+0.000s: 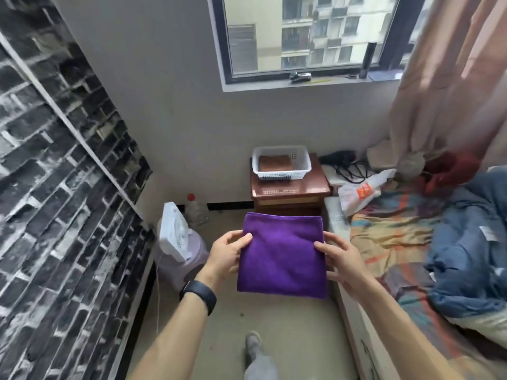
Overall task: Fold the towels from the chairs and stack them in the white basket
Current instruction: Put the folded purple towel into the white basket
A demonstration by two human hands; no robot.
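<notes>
Count: two towels, one basket, two hands.

Item 1. One purple towel [282,256], folded to a flat rectangle, is held level between your two hands above the floor.

Item 2. One brown towel [275,162], folded, lies inside the one white basket [281,175]. The basket stands on a wooden nightstand [290,192], straight beyond your fingertips and well apart from them.

Left hand [229,255]: you pinch the towel's left edge. The thumb lies flat on top and the remaining fingers are curled beneath the cloth, hidden from view. A dark wristband [198,296] sits on this wrist.

Right hand [341,260]: you grip the right edge. The thumb presses on top, pointing inward toward the left thumb, and the other fingers are loosely spread along and under the edge. How far under they reach cannot be told.

Off your left fingers, a white fan [174,234] stands on the floor. Off your right fingers lies a bed with a blue blanket [466,250].
</notes>
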